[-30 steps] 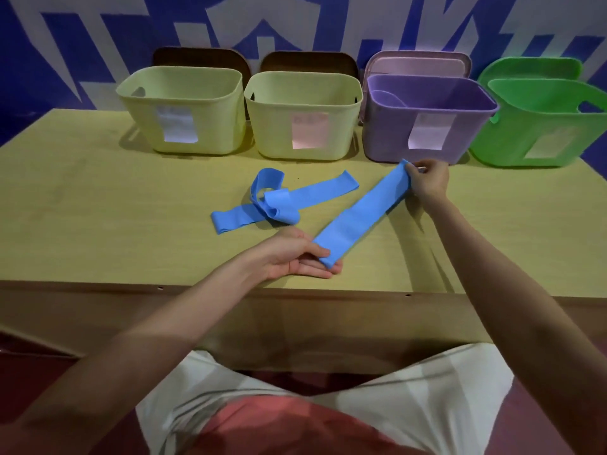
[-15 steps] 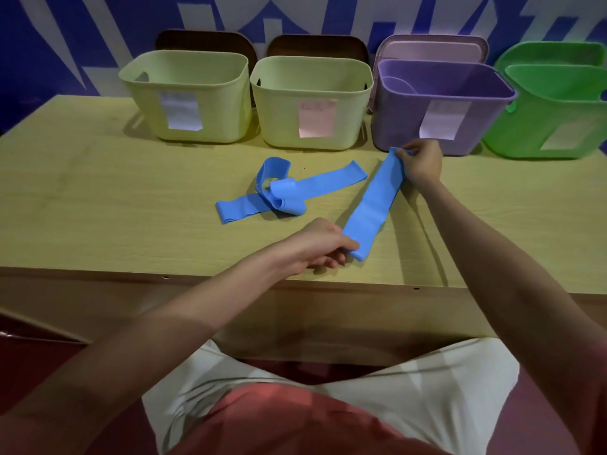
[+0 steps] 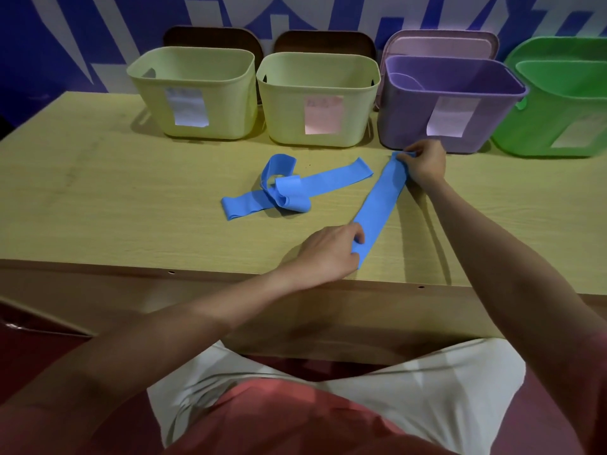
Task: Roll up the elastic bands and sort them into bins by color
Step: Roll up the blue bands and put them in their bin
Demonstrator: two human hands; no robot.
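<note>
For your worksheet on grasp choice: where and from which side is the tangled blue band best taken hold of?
Judging by its pose, grip the tangled blue band at its flat far-right end, coming from above. That tail lies free and straight on the table, pointing away from the knot, so pulling there should help loosen it.

green bin (image 3: 565,106) cut off right

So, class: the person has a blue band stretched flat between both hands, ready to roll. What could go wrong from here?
1. The stretched blue band is pinched only at its ends by the left hand and right hand; if one end slips, it may spring back and the roll would start crooked.
2. The near end sits close to the table edge, so the roll could drop off.
3. The tangled blue band lies close by and might get caught up.
</note>
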